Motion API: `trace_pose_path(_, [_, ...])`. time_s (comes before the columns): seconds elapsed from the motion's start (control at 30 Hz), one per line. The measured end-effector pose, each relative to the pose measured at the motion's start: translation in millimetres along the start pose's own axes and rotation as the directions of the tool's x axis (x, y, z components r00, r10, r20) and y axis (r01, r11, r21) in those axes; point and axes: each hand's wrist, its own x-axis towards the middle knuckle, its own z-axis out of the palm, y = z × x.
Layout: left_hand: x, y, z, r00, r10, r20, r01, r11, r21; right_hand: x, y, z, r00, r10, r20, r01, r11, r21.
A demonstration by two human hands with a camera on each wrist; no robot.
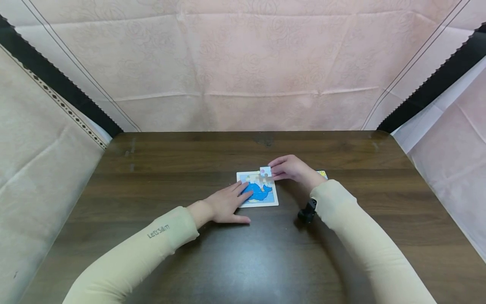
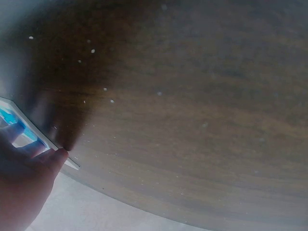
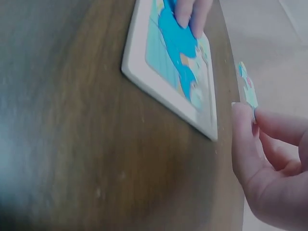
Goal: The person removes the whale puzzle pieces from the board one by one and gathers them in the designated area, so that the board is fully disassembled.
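Note:
A jigsaw puzzle in a white tray (image 1: 276, 204) lies on the table, its picture a blue whale (image 1: 259, 193) on a light blue ground. Fingers outstretched, my left hand (image 1: 226, 204) rests on the left part of the picture. Between thumb and fingertips my right hand (image 1: 291, 169) pinches a small puzzle piece (image 1: 265, 171), light blue with a pink spot. That puzzle piece (image 3: 248, 87) appears raised off the tray in the right wrist view. A greyish patch shows in the picture near the tray's upper right corner. In the left wrist view, the left hand (image 2: 31, 175) covers much of the tray.
A yellow patterned object (image 1: 322, 174) lies on the table, mostly hidden behind the right wrist. A black camera (image 1: 307, 212) is worn at the right wrist. The brown wooden table (image 1: 182, 164) is enclosed by pale fabric (image 1: 243, 63) at the back and both sides.

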Motion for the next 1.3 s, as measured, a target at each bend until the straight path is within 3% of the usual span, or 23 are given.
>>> trace_pose_path(0.7, [-0.7,-0.4,1.1,1.000,-0.004,-0.010,0.005,1.000,0.012,-16.2,9.1,-61.7,0.999,-0.040,-0.028,0.042,0.998,0.045])
trace_pose_path(1.3, [0.1,1.6,0.1,1.000,0.005,-0.007,-0.004,1.000,0.015,-17.9,39.5,-84.7,0.999,0.022,-0.049,-0.019,0.998,0.067])
